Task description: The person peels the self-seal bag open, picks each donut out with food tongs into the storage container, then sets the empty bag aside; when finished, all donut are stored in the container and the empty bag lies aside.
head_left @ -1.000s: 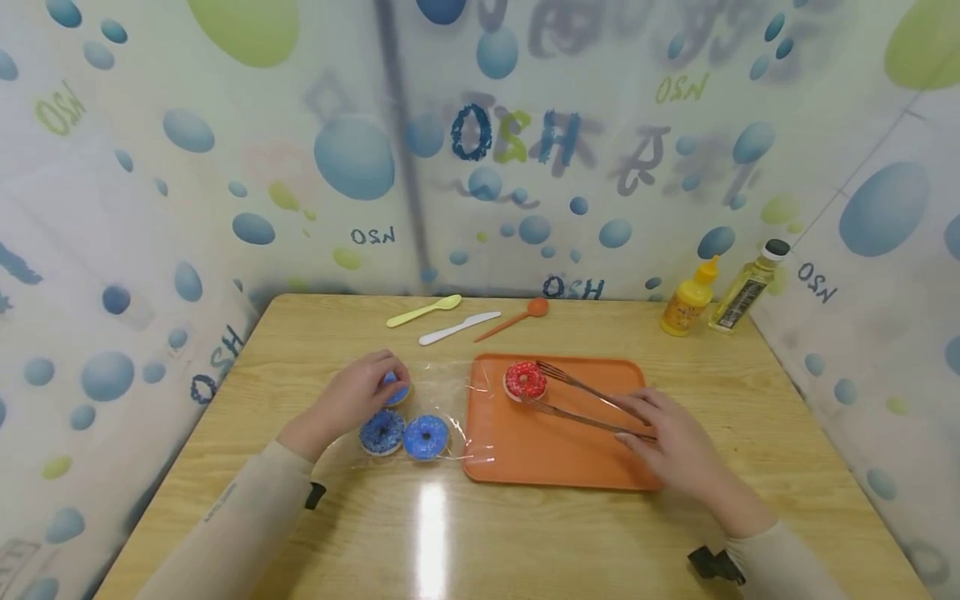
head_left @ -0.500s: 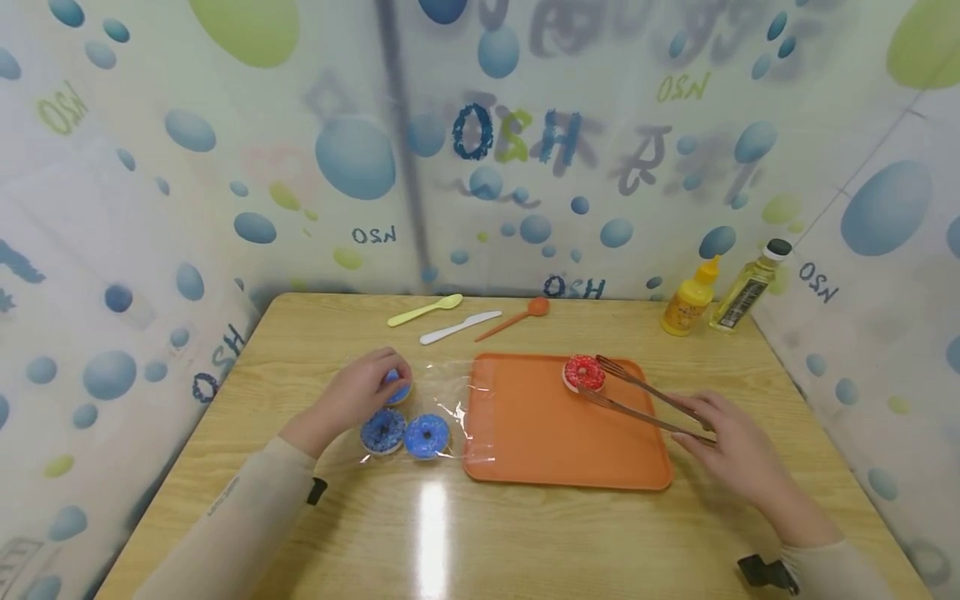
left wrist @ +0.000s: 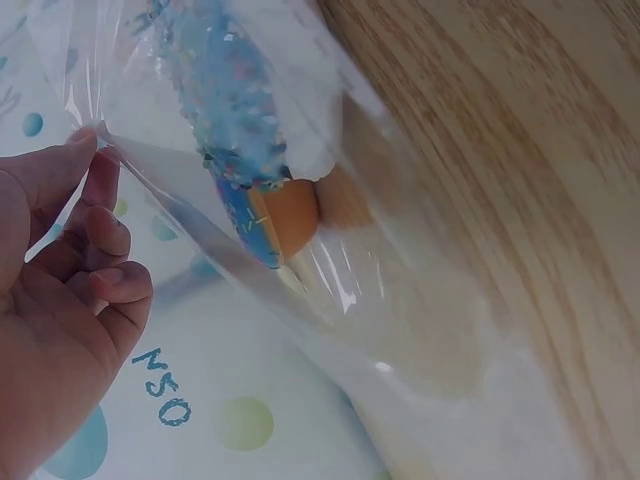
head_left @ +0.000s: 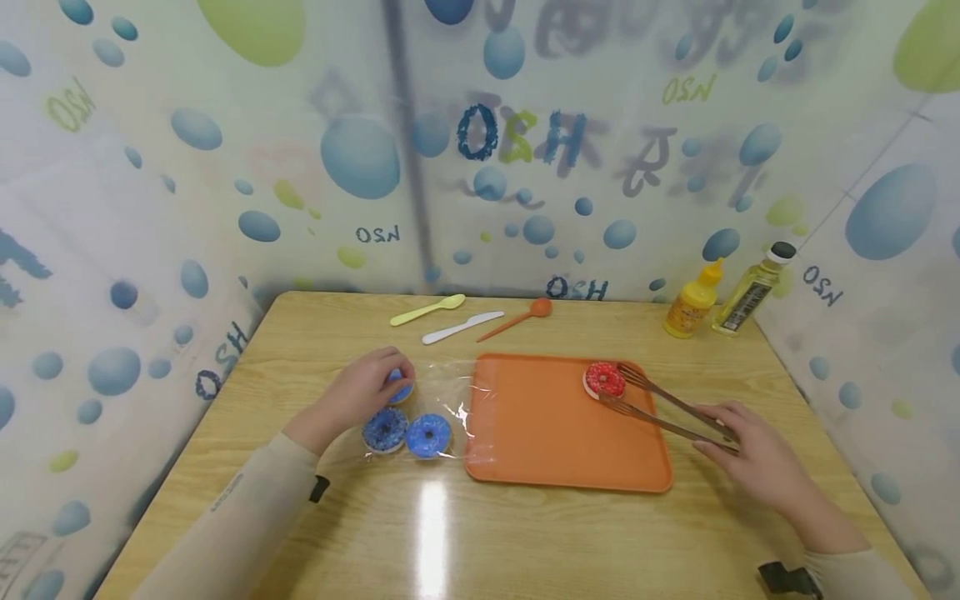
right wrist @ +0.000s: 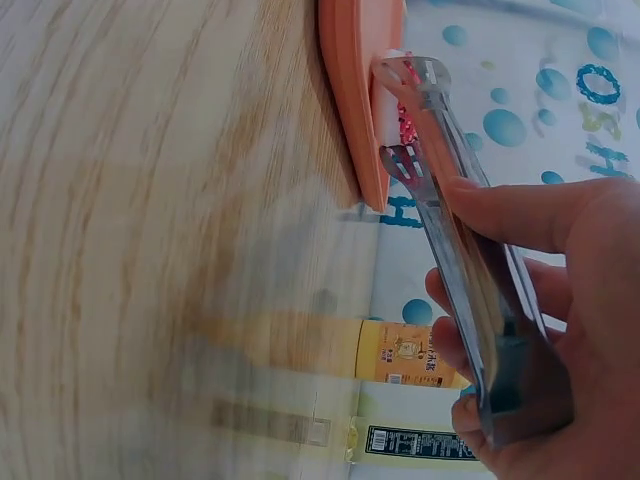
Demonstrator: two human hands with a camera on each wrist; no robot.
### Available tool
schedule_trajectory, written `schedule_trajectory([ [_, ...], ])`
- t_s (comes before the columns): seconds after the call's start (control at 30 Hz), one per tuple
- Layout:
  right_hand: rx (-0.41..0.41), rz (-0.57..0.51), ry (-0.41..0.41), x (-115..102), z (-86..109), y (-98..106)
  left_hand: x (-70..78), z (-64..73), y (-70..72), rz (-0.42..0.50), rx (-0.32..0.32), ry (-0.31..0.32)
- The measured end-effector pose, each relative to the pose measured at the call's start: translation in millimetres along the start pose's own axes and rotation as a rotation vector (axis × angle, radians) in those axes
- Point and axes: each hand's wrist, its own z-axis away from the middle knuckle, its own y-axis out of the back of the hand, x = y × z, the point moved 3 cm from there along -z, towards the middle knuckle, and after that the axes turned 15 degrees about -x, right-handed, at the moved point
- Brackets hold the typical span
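My left hand [head_left: 360, 387] pinches the edge of a clear plastic bag [left wrist: 400, 330] between thumb and fingers. Two blue sprinkled donuts [head_left: 429, 447] show in the bag, and a third blue donut [head_left: 402, 390] is partly covered by that hand. With my right hand [head_left: 768, 458] I hold metal tongs [right wrist: 455, 190] by their arms. The tong tips sit on either side of a red sprinkled donut [head_left: 596, 375], at the far right corner of an orange tray [head_left: 555, 437]. Whether the donut fully touches the tray is hard to tell.
Behind the tray lie a yellow spoon [head_left: 420, 312], a white knife [head_left: 457, 329] and an orange spoon [head_left: 539, 308]. A yellow squeeze bottle [head_left: 688, 310] and a clear oil bottle [head_left: 746, 300] stand at the back right. The bag's end overlaps the tray's left edge.
My right hand has moved right with the tongs, and the red donut has shifted across the tray from near its left-middle to the far right corner. The left hand keeps its place.
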Motion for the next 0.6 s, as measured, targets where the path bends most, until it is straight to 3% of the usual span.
schedule_trajectory([
  [0.4,0.045,-0.007,0.02,3,0.6,0,1.7,-0.9,0.4,0.015,-0.015,0.011],
  [0.6,0.129,-0.022,0.102,-18,-8.1,-4,-0.6,-0.4,0.7,0.009,-0.01,0.013],
])
